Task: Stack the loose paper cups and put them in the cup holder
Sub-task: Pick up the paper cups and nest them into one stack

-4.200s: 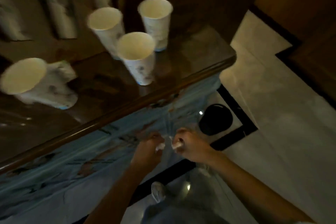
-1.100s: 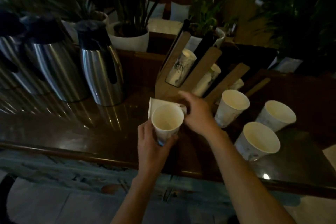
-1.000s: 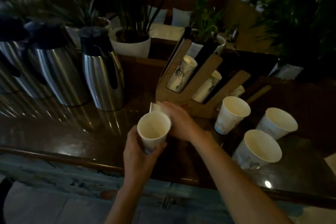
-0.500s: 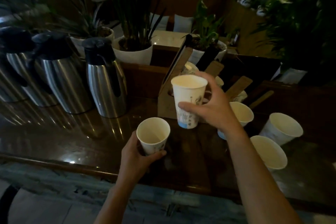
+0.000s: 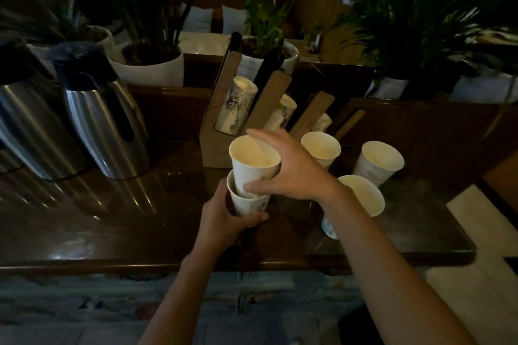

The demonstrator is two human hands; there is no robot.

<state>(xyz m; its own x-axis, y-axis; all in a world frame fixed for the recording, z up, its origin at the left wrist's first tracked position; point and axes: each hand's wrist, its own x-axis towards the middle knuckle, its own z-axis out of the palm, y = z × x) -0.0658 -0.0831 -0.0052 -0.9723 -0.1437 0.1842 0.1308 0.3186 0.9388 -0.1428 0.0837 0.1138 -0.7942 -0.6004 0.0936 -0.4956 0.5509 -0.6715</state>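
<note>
Upright, mouth-up: upper cup (image 5: 253, 166) partly inside lower cup (image 5: 248, 204).

The counter (image 5: 140, 232) holds everything. Near its middle, the left hand (image 5: 221, 218) grips the lower cup (image 5: 248, 204) from below. The upper cup (image 5: 253, 166) sits partly inside the lower cup, with the right hand (image 5: 291, 173) around its right side. Behind the hands stands the cup holder (image 5: 224, 120), with stacks of cups leaning in its slots. To its right stand three loose cups: one (image 5: 321, 148) just beside it, one (image 5: 378, 162) further right, and one (image 5: 361, 199) nearer, partly behind the right arm. Two jugs (image 5: 106, 120), maybe flasks, stand at the left. Potted plants (image 5: 151, 64) are behind the counter.
</note>
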